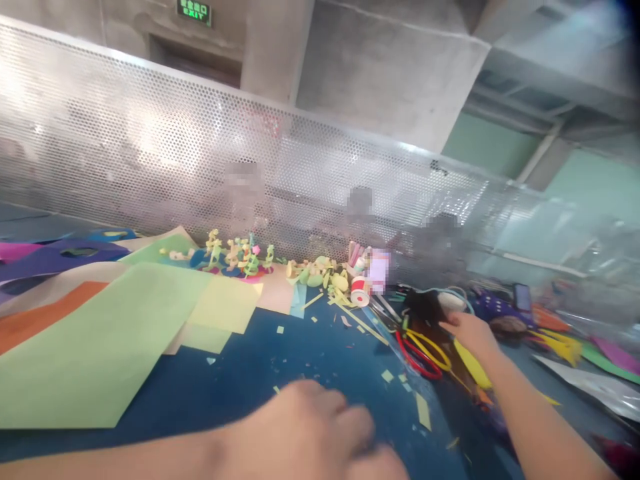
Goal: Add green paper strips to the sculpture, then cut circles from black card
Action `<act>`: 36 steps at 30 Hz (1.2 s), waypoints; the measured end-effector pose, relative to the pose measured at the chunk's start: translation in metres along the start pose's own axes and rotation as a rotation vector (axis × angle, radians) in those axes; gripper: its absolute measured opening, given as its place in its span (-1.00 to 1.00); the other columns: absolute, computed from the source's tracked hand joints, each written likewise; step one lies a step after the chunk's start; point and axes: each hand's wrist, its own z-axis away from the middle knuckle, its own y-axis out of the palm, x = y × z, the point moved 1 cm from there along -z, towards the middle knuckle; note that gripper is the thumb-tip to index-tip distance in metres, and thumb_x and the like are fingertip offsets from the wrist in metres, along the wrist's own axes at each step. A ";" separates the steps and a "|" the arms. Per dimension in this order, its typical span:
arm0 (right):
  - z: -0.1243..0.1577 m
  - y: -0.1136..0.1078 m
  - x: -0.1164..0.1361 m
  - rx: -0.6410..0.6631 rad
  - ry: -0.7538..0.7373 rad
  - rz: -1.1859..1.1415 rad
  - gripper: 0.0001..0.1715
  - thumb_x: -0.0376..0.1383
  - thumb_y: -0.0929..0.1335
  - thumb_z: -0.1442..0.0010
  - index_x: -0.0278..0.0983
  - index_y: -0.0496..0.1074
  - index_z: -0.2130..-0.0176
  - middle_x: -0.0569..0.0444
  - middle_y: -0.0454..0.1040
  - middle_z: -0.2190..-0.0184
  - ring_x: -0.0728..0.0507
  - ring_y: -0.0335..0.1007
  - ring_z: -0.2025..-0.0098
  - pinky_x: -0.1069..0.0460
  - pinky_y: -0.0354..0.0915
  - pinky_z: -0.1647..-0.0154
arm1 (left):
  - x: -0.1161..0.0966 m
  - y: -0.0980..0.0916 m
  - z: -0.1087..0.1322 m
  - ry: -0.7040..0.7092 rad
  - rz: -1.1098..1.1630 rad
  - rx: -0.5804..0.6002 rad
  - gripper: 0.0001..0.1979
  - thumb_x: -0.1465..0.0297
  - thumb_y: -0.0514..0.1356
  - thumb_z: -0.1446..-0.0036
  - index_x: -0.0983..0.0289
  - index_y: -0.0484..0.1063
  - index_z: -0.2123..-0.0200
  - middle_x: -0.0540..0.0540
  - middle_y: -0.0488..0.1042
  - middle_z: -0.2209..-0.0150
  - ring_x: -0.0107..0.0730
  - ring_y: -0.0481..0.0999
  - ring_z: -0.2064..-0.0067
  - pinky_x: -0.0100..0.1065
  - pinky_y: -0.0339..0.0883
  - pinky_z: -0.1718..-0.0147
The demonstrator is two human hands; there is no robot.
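Observation:
My left hand (pixel 320 433) is low in the middle over the blue table (pixel 260 373), slightly blurred. Its fingers are curled, and whatever is inside them is hidden. My right hand (pixel 470 333) reaches out at the right, fingers stretched to the left beside a black item (pixel 423 313) and a white round thing (pixel 451 302). I see nothing held in it. Just left of this hand lie scissors with red handles (pixel 417 360) and scissors with yellow handles (pixel 430 347). A yellow strip (pixel 473 365) shows under the right wrist.
Green paper (pixel 95 340) and yellow paper (pixel 225 303) spread across the left. Small paper flowers (pixel 250 257) stand at the back, near a red-and-white spool (pixel 359 292). Paper scraps (pixel 387 377) dot the table. A perforated metal panel (pixel 175 147) rises behind.

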 end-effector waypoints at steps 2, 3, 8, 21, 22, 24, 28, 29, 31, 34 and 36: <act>0.001 -0.002 -0.006 0.035 0.002 -0.051 -0.75 -0.19 0.31 -0.17 -0.30 0.43 0.42 0.05 0.48 0.41 -0.07 0.40 0.36 0.04 0.29 0.33 | 0.020 0.011 0.003 -0.122 0.063 -0.049 -0.91 0.48 0.02 -0.12 0.22 0.26 0.29 0.02 0.34 0.48 -0.40 0.29 0.53 -0.33 0.12 0.61; 0.002 -0.003 -0.009 0.047 0.017 -0.077 -0.74 -0.17 0.29 -0.20 -0.32 0.42 0.36 0.07 0.47 0.37 -0.05 0.40 0.35 0.02 0.32 0.30 | 0.029 0.020 0.008 -0.166 0.077 -0.048 -0.92 0.49 0.00 -0.12 0.24 0.24 0.31 0.03 0.35 0.47 -0.39 0.31 0.52 -0.34 0.12 0.58; 0.005 -0.022 -0.020 -0.038 0.157 -0.243 -0.72 -0.21 0.28 -0.24 -0.34 0.36 0.11 0.04 0.43 0.21 -0.05 0.41 0.28 -0.01 0.39 0.29 | 0.054 0.059 0.036 -0.332 0.177 -0.072 -0.90 0.49 -0.05 -0.16 0.22 0.20 0.27 0.05 0.39 0.42 -0.35 0.39 0.42 -0.35 0.13 0.48; 0.085 -0.072 0.144 -0.374 -0.256 -0.497 -0.66 -0.05 0.32 -0.07 -0.23 0.52 0.43 -0.08 0.57 0.37 -0.25 0.48 0.25 -0.04 0.32 0.20 | 0.072 0.055 0.041 -0.937 1.535 -0.402 -0.51 0.07 -0.01 -0.17 0.18 0.14 -0.09 0.17 0.43 0.11 -0.23 0.44 0.09 -0.25 0.27 0.07; 0.100 -0.071 0.165 -0.350 -0.401 -0.543 -0.72 -0.08 0.31 -0.10 -0.17 0.52 0.38 0.01 0.57 0.34 -0.19 0.47 0.24 -0.01 0.32 0.18 | 0.073 0.054 0.040 -0.966 1.748 -0.440 -0.43 0.01 -0.05 -0.16 0.15 0.04 -0.16 0.18 0.41 0.04 -0.21 0.43 0.04 -0.22 0.25 0.03; 0.129 -0.067 0.199 -0.277 -0.904 -0.685 -0.77 -0.26 0.25 -0.20 -0.19 0.48 0.24 0.03 0.56 0.27 -0.14 0.45 0.20 -0.01 0.32 0.13 | 0.075 0.054 0.042 -1.021 2.012 -0.515 -0.38 -0.04 -0.08 -0.14 0.06 -0.06 -0.21 0.15 0.36 -0.04 -0.20 0.41 -0.01 -0.21 0.25 0.02; 0.155 -0.052 0.220 -0.215 -1.021 -0.819 -0.78 -0.39 0.27 -0.19 -0.22 0.45 0.18 0.02 0.55 0.29 -0.11 0.45 0.23 0.02 0.35 0.18 | 0.082 0.058 0.048 -1.148 2.002 -0.614 -0.47 0.08 0.10 -0.12 0.00 0.09 -0.14 0.06 0.42 0.05 -0.28 0.44 0.05 -0.31 0.30 0.10; 0.156 -0.047 0.220 -0.179 -0.968 -0.829 -0.81 -0.34 0.28 -0.19 -0.22 0.46 0.20 0.02 0.55 0.30 -0.11 0.46 0.25 0.03 0.36 0.22 | 0.084 0.060 0.049 -1.144 1.973 -0.633 -0.52 0.11 0.12 -0.12 0.05 0.16 -0.09 0.05 0.43 0.10 -0.30 0.45 0.08 -0.33 0.31 0.11; 0.156 -0.037 0.216 -0.106 -0.842 -0.800 -0.79 -0.23 0.29 -0.20 -0.22 0.51 0.33 0.06 0.55 0.42 -0.11 0.47 0.38 0.06 0.35 0.35 | 0.085 0.064 0.050 -1.127 1.937 -0.647 -0.63 0.13 0.14 -0.11 0.16 0.29 0.06 0.06 0.44 0.17 -0.34 0.47 0.14 -0.34 0.31 0.10; 0.158 -0.027 0.213 -0.048 -0.715 -0.733 -0.53 -0.11 0.25 -0.21 -0.25 0.48 0.58 0.12 0.45 0.65 -0.07 0.39 0.57 0.09 0.26 0.52 | 0.085 0.069 0.050 -1.127 1.908 -0.691 -0.66 0.09 0.12 -0.10 0.23 0.34 0.21 0.09 0.46 0.17 -0.32 0.46 0.12 -0.32 0.28 0.06; 0.161 -0.025 0.214 0.011 -0.664 -0.766 -0.45 -0.07 0.22 -0.22 -0.27 0.46 0.63 0.12 0.42 0.69 -0.08 0.38 0.59 0.09 0.24 0.55 | 0.085 0.072 0.051 -1.140 1.882 -0.727 -0.65 0.07 0.13 -0.08 0.23 0.36 0.23 0.09 0.47 0.18 -0.31 0.45 0.09 -0.35 0.29 0.08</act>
